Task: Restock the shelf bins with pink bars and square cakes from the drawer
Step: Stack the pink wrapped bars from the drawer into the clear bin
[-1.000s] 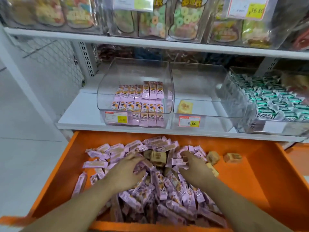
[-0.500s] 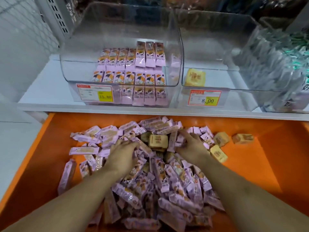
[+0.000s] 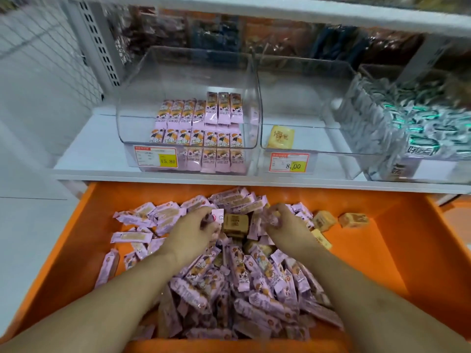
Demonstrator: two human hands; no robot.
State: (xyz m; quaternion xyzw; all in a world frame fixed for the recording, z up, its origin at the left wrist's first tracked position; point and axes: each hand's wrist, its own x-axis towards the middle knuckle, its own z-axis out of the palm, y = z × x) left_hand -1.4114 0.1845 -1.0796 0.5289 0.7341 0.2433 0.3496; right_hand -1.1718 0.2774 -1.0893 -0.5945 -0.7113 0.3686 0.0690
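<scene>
Drawer point(image 3: 420, 250) holding big pink bars point(image 3: 229, 276) heap under both hands. Left bin point(image 3: 188, 80) beyond fingers sitting part-filled; right bin point(image 3: 305, 80) holding one square cake point(image 3: 280, 137). Left hand point(image 3: 190, 231), right hand point(image 3: 285, 225) pinching bars, flanking a loose square cake point(image 3: 235, 221). Restock barely starting.

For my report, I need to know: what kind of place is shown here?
Most likely a shop's snack aisle. Clear shelf bins carry yellow price tags, packaged snacks fill the shelves, and an orange drawer below holds loose pink bars.
</scene>
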